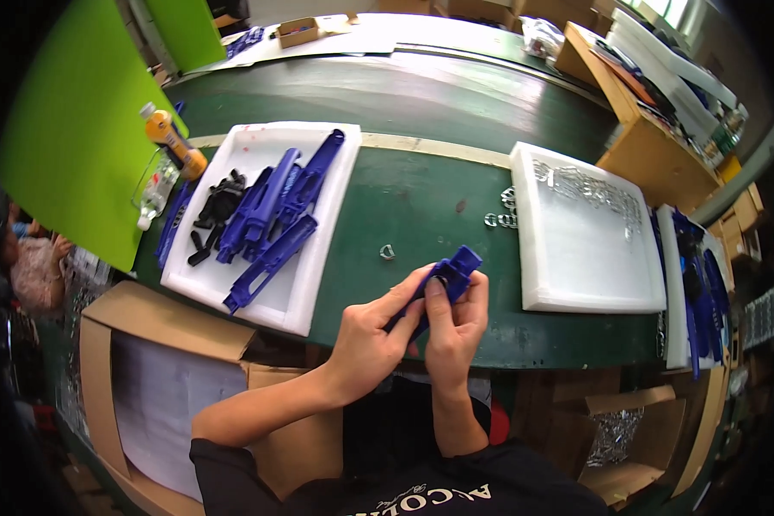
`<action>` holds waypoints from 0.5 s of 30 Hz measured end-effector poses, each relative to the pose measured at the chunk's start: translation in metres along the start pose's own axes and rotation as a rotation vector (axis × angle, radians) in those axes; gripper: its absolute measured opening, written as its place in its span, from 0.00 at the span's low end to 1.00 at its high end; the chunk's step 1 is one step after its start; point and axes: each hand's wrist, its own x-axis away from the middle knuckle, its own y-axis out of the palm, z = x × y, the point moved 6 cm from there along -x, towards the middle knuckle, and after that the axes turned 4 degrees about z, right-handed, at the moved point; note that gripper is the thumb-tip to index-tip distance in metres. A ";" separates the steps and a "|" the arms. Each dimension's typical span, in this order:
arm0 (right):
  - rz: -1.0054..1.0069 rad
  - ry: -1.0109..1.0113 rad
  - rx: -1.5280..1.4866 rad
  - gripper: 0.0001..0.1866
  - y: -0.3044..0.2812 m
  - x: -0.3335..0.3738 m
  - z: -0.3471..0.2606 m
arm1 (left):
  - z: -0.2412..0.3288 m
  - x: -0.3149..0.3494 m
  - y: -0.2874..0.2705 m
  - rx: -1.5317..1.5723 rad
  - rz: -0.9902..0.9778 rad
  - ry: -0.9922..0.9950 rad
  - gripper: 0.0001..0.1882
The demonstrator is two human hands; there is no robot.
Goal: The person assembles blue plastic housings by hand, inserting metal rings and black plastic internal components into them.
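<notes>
Both of my hands hold one blue plastic housing (pixel 461 263) over the front edge of the green table. My left hand (pixel 377 331) wraps its near end, fingers closed around it. Thumb pressed against the housing, my right hand (pixel 452 325) grips the upper part from the right. Whatever lies under the thumbs is hidden. A small metal ring (pixel 387 252) rests on the table just beyond my left hand. To the left, a white foam tray (pixel 314 288) carries several blue plastic housings (pixel 271 258) and a heap of small black parts (pixel 221 199).
On the right, another white foam tray (pixel 589 268) holds many metal wire pieces (pixel 589 193), with metal rings (pixel 503 219) beside it. An orange drink bottle (pixel 174 140) stands by the green panel (pixel 69 146). Open cardboard boxes (pixel 168 322) flank me below the table. A person (pixel 41 267) sits far left.
</notes>
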 end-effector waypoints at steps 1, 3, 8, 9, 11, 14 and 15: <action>-0.012 0.016 -0.006 0.09 0.002 -0.001 -0.002 | -0.001 -0.001 0.000 0.029 -0.010 -0.037 0.26; -0.052 0.035 0.017 0.13 0.004 -0.001 -0.002 | -0.003 -0.002 -0.003 0.054 0.006 -0.077 0.26; -0.133 -0.059 0.135 0.29 0.007 0.001 -0.018 | -0.004 -0.012 -0.014 0.492 0.049 -0.156 0.26; -0.242 -0.155 0.385 0.30 0.014 0.003 -0.028 | -0.019 -0.013 -0.017 0.589 -0.041 -0.209 0.26; -0.339 -0.278 0.776 0.34 0.030 0.010 -0.044 | -0.016 -0.012 -0.019 0.667 -0.041 -0.225 0.26; -0.427 -0.205 0.793 0.36 0.021 0.004 -0.029 | -0.015 -0.012 -0.020 0.748 -0.065 -0.200 0.27; -0.447 -0.194 0.699 0.37 0.018 0.000 -0.029 | -0.015 -0.011 -0.019 0.687 -0.082 -0.178 0.28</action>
